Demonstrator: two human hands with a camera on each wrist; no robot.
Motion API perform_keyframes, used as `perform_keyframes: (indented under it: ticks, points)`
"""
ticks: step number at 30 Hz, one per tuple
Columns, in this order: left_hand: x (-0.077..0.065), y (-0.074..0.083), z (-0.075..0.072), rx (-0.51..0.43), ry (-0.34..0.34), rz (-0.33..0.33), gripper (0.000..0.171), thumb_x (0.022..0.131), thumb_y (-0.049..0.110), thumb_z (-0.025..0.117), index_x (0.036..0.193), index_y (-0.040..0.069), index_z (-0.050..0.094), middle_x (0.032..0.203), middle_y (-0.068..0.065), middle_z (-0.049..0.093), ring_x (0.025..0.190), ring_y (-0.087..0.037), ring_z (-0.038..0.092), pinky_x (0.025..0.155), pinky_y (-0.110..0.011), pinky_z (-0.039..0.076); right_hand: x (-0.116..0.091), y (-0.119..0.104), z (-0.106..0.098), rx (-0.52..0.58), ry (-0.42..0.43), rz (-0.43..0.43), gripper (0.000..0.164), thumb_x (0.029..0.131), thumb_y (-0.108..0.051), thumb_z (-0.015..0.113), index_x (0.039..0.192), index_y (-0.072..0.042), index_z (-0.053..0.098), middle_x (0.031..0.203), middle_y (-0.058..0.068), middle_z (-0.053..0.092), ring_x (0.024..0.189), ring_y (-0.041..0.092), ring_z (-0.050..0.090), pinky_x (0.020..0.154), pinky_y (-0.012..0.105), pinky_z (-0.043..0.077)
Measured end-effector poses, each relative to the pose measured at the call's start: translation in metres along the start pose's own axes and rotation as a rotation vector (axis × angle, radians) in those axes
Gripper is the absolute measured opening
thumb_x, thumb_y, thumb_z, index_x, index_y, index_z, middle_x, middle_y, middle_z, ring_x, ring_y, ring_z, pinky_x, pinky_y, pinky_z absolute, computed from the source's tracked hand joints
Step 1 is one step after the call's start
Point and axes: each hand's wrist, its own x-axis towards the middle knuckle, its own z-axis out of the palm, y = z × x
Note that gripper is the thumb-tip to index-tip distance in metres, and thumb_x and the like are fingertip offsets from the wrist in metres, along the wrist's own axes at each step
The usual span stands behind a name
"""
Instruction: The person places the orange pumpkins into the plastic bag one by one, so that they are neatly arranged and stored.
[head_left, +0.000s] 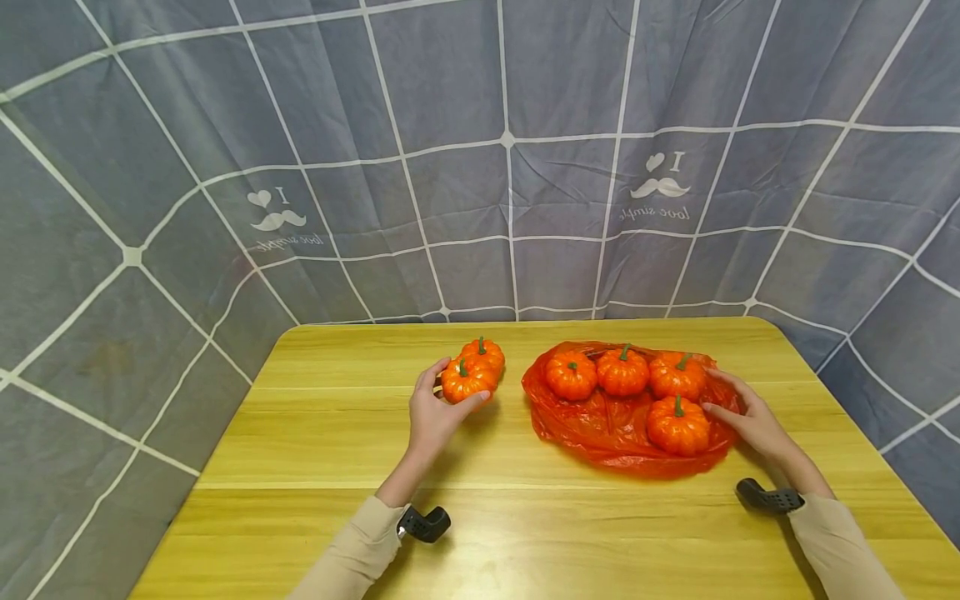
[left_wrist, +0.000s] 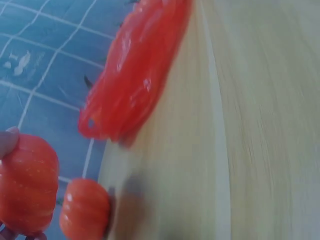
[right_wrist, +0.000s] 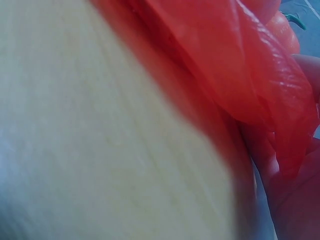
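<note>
My left hand (head_left: 435, 419) holds a small orange pumpkin (head_left: 467, 381) with a green stem, thumb on its near side and fingers at its far left. In the left wrist view, the held pumpkin (left_wrist: 29, 185) appears beside a second pumpkin (left_wrist: 86, 210). That second pumpkin (head_left: 486, 353) stands on the table just behind. To the right, a crumpled red plastic bag (head_left: 592, 429) lies spread under several pumpkins (head_left: 624, 371). My right hand (head_left: 753, 419) touches the bag's right edge, thumb and fingers apart near the nearest pumpkin (head_left: 678, 426). Thin red plastic (right_wrist: 287, 110) lies against its palm.
The wooden table (head_left: 495, 508) has rounded far corners. A grey curtain (head_left: 457, 200) with white grid lines hangs behind and around it. Each wrist wears a black camera mount (head_left: 425, 524), the other mount (head_left: 768, 497) being on the right.
</note>
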Motion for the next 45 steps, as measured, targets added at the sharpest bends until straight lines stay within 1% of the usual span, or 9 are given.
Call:
perform_keyframes:
  ticks: [7,12,15,23,27,29,34,39,45]
  points:
    - [-0.008,0.014,0.015,-0.01,-0.045,0.033,0.078,0.064,0.024,0.089,0.13,0.003,0.055,0.126,-0.013,0.057,0.107,-0.027,0.054,0.09,-0.04,0.048,-0.001,0.001,0.0,0.01,-0.001,-0.003,0.057,0.092,0.0,0.058,0.144,-0.002,0.035,0.13,-0.029,0.038,0.114,-0.021,0.036,0.088,-0.002,0.033]
    - [-0.013,0.025,0.027,-0.035,-0.08,0.054,0.076,0.063,0.023,0.09,0.128,0.005,0.057,0.12,-0.013,0.059,0.105,-0.026,0.054,0.089,-0.039,0.048,-0.002,0.0,0.0,0.003,-0.004,0.025,0.056,0.094,-0.005,0.058,0.146,-0.008,0.037,0.134,-0.027,0.038,0.113,-0.021,0.036,0.089,-0.002,0.034]
    - [-0.016,0.032,0.035,-0.052,-0.114,0.061,0.076,0.063,0.023,0.09,0.129,0.005,0.057,0.119,-0.014,0.058,0.103,-0.026,0.055,0.089,-0.039,0.049,-0.001,-0.002,0.0,-0.007,-0.01,0.035,0.057,0.094,-0.007,0.058,0.146,-0.009,0.036,0.135,-0.026,0.036,0.113,-0.021,0.035,0.089,-0.002,0.033]
    - [-0.022,0.043,0.059,-0.065,-0.199,0.078,0.076,0.065,0.025,0.089,0.131,0.006,0.055,0.123,-0.012,0.058,0.104,-0.023,0.056,0.086,-0.032,0.051,-0.001,-0.005,-0.001,-0.03,-0.019,0.045,0.058,0.095,-0.01,0.058,0.148,-0.007,0.034,0.135,-0.029,0.033,0.116,-0.023,0.03,0.09,-0.003,0.03]
    - [-0.025,0.05,0.073,-0.082,-0.246,0.073,0.078,0.066,0.025,0.088,0.132,0.005,0.053,0.126,-0.01,0.056,0.109,-0.024,0.056,0.09,-0.035,0.052,-0.002,-0.005,-0.002,-0.018,-0.019,0.041,0.058,0.095,-0.009,0.058,0.147,-0.006,0.034,0.135,-0.028,0.034,0.116,-0.022,0.031,0.09,-0.003,0.031]
    - [-0.027,0.052,0.08,-0.08,-0.258,0.071,0.078,0.066,0.027,0.088,0.133,0.007,0.053,0.128,-0.009,0.056,0.113,-0.024,0.056,0.095,-0.037,0.05,-0.002,-0.006,-0.002,0.002,-0.018,0.043,0.057,0.095,-0.008,0.058,0.147,-0.008,0.035,0.137,-0.026,0.035,0.115,-0.022,0.034,0.09,-0.002,0.032]
    - [-0.03,0.058,0.095,-0.065,-0.274,0.081,0.078,0.065,0.03,0.088,0.133,0.01,0.054,0.13,-0.007,0.057,0.118,-0.024,0.055,0.101,-0.039,0.047,-0.001,-0.005,0.0,0.037,-0.022,0.046,0.056,0.094,-0.007,0.058,0.146,-0.011,0.037,0.14,-0.018,0.039,0.113,-0.02,0.038,0.089,-0.001,0.035]
    - [-0.033,0.059,0.112,-0.072,-0.298,0.094,0.079,0.066,0.03,0.088,0.133,0.01,0.053,0.13,-0.004,0.057,0.117,-0.021,0.056,0.099,-0.034,0.048,0.001,-0.003,0.002,0.057,-0.025,0.045,0.056,0.094,-0.005,0.058,0.146,-0.014,0.038,0.141,-0.012,0.04,0.114,-0.019,0.039,0.09,0.0,0.036]
    - [-0.04,0.059,0.132,-0.056,-0.326,0.1,0.078,0.066,0.032,0.088,0.132,0.01,0.054,0.129,-0.003,0.058,0.116,-0.018,0.056,0.098,-0.029,0.047,0.0,-0.002,0.001,0.079,-0.023,0.044,0.055,0.094,-0.004,0.057,0.145,-0.017,0.04,0.14,-0.015,0.039,0.114,-0.018,0.04,0.09,0.0,0.037]
